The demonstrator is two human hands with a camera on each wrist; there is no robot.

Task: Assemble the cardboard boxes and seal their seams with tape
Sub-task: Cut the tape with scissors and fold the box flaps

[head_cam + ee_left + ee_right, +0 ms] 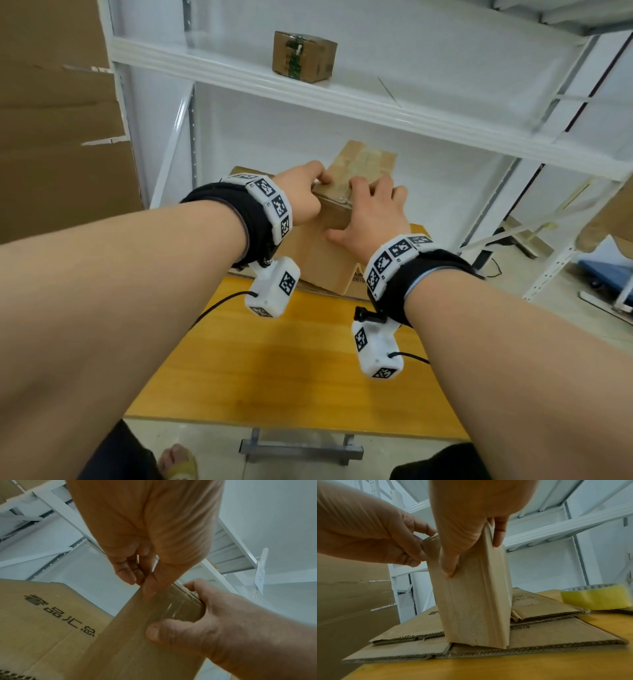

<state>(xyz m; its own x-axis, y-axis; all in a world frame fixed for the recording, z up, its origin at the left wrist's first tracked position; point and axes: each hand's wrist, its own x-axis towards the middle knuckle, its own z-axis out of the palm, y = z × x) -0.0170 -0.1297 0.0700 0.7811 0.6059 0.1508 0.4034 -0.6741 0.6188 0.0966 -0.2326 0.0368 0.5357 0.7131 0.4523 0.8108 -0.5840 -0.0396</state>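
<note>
On the tabletop [308, 359], atop flat cartons [539, 637], a small box [337, 214] is clamped by both hands [305, 202] [373, 219]; clear tape crosses its top seam. One box sits shelved [303, 56]; flat cartons remain unassembled.

Brown corrugated cardboard box [476, 601] between the fingers; yellow tape roll [597, 597]; orange-yellow wooden table [274, 370]; white metal shelving [342, 99].

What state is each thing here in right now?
Box in hands: standing on the flat boxes, taped.
Flat boxes: unfolded, stacked on the table.
Tape roll: lying on the table.
Shelf box: assembled, closed.
Left hand: pinching the box.
Right hand: gripping it.
</note>
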